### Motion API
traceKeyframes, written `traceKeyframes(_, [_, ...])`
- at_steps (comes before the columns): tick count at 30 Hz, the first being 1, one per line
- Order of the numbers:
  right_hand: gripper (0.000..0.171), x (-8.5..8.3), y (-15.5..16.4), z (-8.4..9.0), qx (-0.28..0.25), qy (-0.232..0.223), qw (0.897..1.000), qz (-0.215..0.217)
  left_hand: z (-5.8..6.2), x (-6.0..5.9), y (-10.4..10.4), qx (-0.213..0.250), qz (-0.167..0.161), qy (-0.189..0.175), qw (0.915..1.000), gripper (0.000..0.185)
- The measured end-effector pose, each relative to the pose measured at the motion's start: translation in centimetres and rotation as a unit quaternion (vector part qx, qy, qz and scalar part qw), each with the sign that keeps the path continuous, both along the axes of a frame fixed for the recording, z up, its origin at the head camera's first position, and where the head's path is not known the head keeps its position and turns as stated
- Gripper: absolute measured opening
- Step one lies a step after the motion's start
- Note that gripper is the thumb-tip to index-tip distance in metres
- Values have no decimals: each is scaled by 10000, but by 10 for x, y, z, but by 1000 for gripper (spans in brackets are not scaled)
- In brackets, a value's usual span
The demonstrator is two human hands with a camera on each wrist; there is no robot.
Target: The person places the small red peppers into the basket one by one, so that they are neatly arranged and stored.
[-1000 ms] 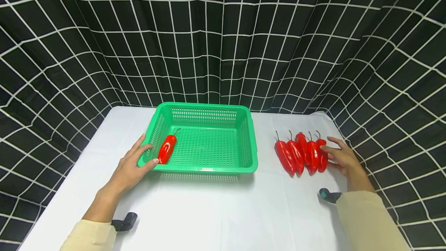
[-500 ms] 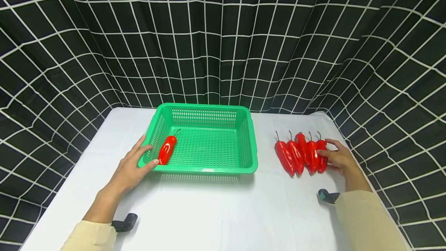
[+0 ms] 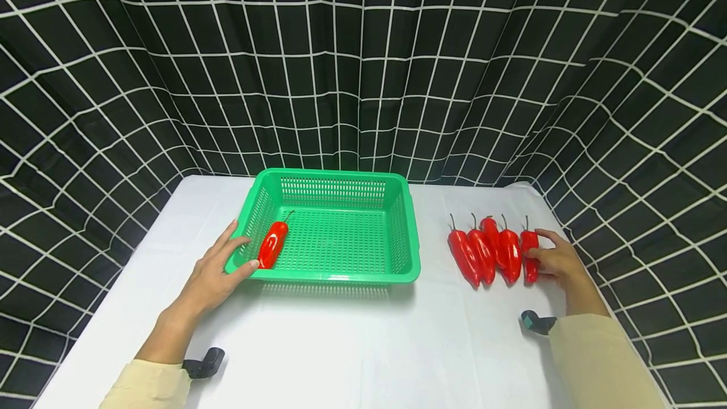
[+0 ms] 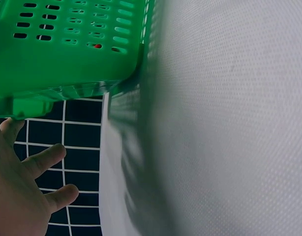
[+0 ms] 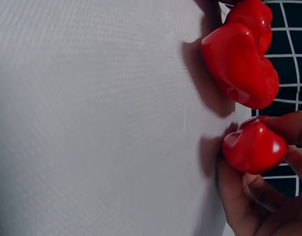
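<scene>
My right hand (image 3: 559,260) pinches a long red pepper (image 3: 531,256) between thumb and fingers at the right end of the row; the right wrist view shows this pepper (image 5: 254,147) from its end, close to the white cloth. A narrow gap parts it from the neighbouring red pepper (image 3: 510,256). At the near left corner of a green plastic basket (image 3: 335,276), my left hand (image 3: 211,275) rests over the rim, thumb and fingers spread. Below the basket's rim, the left wrist view has several loose fingers of that hand (image 4: 28,182). One red pepper (image 3: 274,245) lies inside the basket.
Several more red peppers (image 3: 466,257) lie side by side, stems pointing back, right of the basket. A white cloth (image 3: 363,346) covers the table. Dark curtains (image 3: 335,68) with white grid lines stand behind and on both sides.
My right hand has taken hold of the rightmost pepper and drawn it slightly right, away from the others. The left hand and basket have stayed put.
</scene>
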State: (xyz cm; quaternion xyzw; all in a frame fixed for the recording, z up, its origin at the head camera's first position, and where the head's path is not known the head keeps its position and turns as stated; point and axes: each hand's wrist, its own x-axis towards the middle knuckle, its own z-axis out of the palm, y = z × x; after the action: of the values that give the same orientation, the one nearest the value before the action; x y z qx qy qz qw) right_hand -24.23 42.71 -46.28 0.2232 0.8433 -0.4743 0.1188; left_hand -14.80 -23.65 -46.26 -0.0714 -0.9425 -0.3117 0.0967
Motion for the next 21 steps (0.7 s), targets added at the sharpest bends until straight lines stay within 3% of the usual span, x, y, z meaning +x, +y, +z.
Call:
traceKeyframes(12, [87,3,7,-4,150,-72,9998,-73,-1,-1,0,35,-1,-21,10000,51])
traceKeyframes(21, [84,10,15,-5,-600,221,9971,-421,-1,-1,0,47,-15,-6,10000,51])
